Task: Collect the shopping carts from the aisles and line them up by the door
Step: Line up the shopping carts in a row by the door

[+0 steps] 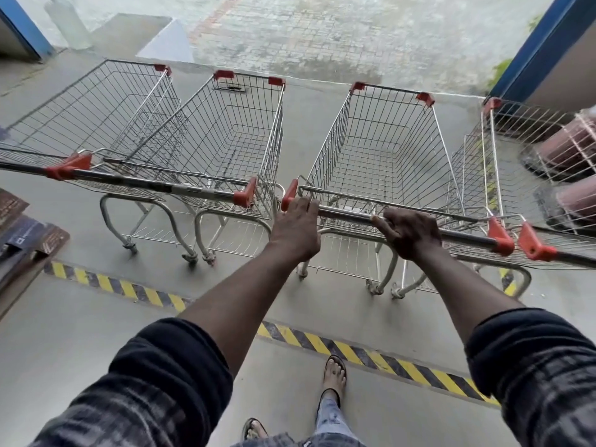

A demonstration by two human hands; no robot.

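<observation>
Nearest to me, my sandalled foot (pixel 335 374) stands just short of the hazard stripe (pixel 338 345) that crosses the floor from near right to far left. Both arms reach over it.

Grip state: my left hand (pixel 298 229) lies on the left end of the handle bar (pixel 351 216), fingers extended over the top of the bar and not visibly curled under it; this is a resting contact, not a firm hold. My right hand (pixel 409 232) is closed around the bar nearer its middle, fingers wrapped over.

The held cart (pixel 380 150) stands past the stripe, nose toward the open doorway (pixel 322 37). Just to its left, with a narrow gap between the red end caps, stands the second cart (pixel 225 140), and beyond that a third cart (pixel 96 108) overlaps it. To the right, the fourth cart (pixel 529 150) sits close alongside, its handle end almost touching mine.

Procedure for this step, as I judge it:
1. Curl the left fingers under the bar before pushing, so both ends are controlled.
2. Push evenly; unequal force will swing the nose into a neighbour.
3. Bring the handle level with the bars on either side.
4. Keep the side gaps even, then release.

The row appears nearly complete.
</observation>
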